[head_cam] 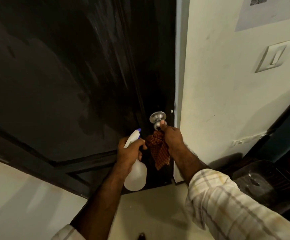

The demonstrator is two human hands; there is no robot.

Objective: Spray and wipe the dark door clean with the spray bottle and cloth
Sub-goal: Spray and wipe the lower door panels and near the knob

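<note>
The dark door (62, 75) fills the upper left, with pale streaks and smear marks on its panel. A silver round knob (157, 119) sticks out near its right edge. My left hand (129, 152) grips the neck of a white spray bottle (136, 175), whose blue-tipped nozzle points up toward the door. My right hand (172, 137) holds a red-and-black checked cloth (159, 149) that hangs below it, and its thumb rests on the knob.
A white wall (227, 84) with a light switch (274, 56) stands right of the door frame (179, 66). A dark chair or stool (265, 184) sits at the lower right. Pale floor (149, 205) lies below my arms.
</note>
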